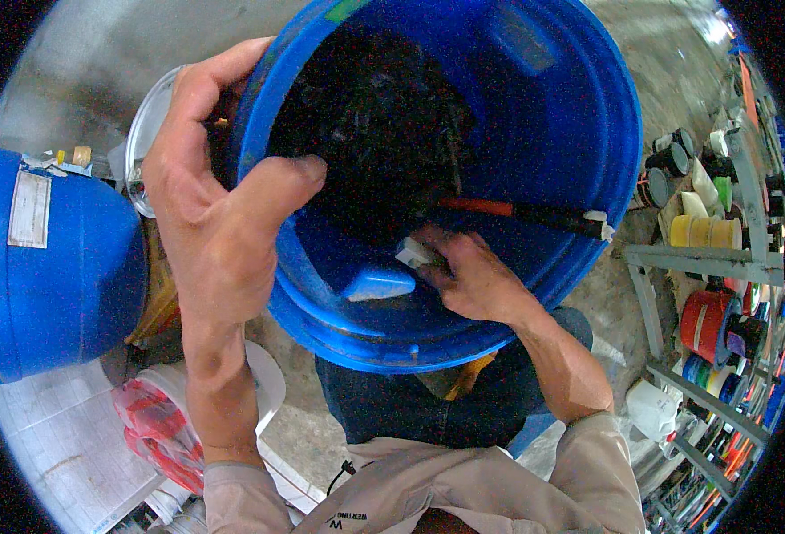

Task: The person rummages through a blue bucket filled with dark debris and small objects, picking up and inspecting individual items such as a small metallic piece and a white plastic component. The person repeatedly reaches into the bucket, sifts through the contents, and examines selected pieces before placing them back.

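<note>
A large blue plastic drum point(548, 151) stands tilted before me, its mouth facing up toward me. My left hand point(219, 209) grips the drum's left rim, with the thumb over the inside edge and the fingers outside. Inside the drum, my right hand point(477, 276) is closed around a small pale grey, block-like piece point(417, 253) whose kind I cannot make out. Dark, shiny, loose material point(384, 116) fills the deeper part. A tool handle, red and black with a whitish end point(535, 214), leans against the inner wall just beyond my right hand. A bright patch lies on the lower wall.
Another blue drum point(63, 276) stands at the left, near a white bucket point(268, 383) and a red-and-clear plastic bag point(148, 418). At the right, a grey metal rack point(695, 261) holds several spools, including a yellow one point(708, 231) and a red one point(708, 327).
</note>
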